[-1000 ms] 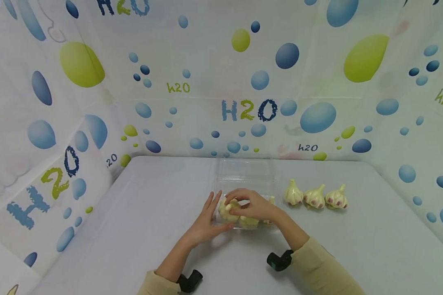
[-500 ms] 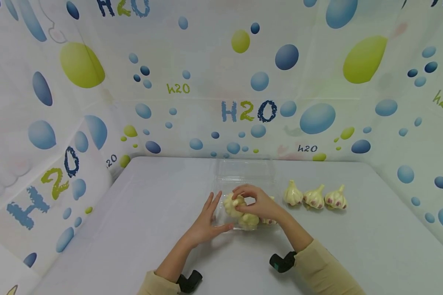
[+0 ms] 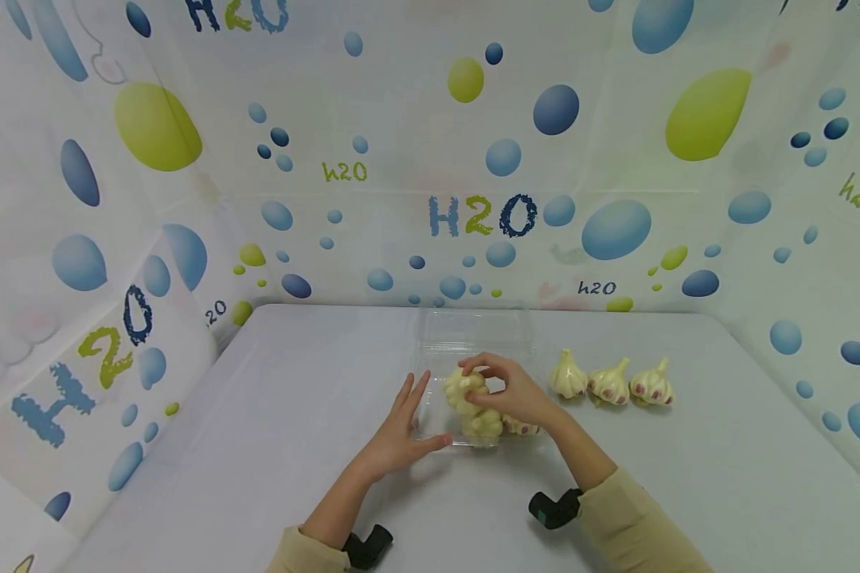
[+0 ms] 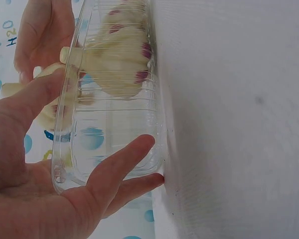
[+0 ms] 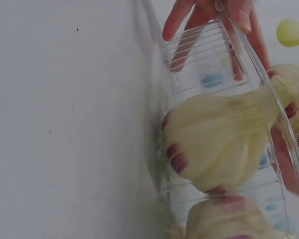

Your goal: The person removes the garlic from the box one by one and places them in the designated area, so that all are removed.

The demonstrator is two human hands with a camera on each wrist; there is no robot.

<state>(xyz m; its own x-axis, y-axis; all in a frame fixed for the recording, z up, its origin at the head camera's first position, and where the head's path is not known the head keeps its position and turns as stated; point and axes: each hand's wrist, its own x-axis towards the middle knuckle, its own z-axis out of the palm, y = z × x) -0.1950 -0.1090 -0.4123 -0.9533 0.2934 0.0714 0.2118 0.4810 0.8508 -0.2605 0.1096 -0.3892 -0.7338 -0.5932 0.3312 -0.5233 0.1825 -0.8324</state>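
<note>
My right hand point(image 3: 514, 395) pinches a pale garlic bulb point(image 3: 459, 390) between thumb and fingers. That bulb is raised to rim height over the clear plastic box point(image 3: 437, 436), as the left wrist view shows. Inside the box sit a garlic bulb point(image 3: 482, 428) at the front middle and another garlic bulb point(image 3: 520, 426) on the right, partly behind my wrist. With fingers spread and straight, my left hand point(image 3: 397, 439) touches the box at its left front corner. In the right wrist view, a boxed bulb's purple-marked base point(image 5: 209, 139) faces the near wall.
Three garlic bulbs point(image 3: 609, 383) stand in a row on the white table point(image 3: 294, 382), right of the box. The clear lid point(image 3: 476, 328) lies folded back behind the box. A patterned curtain point(image 3: 394, 119) rises behind the table.
My right hand has lifted the garlic bulb from the left part of the box and carried it to the right. My left hand has stayed at the corner.
</note>
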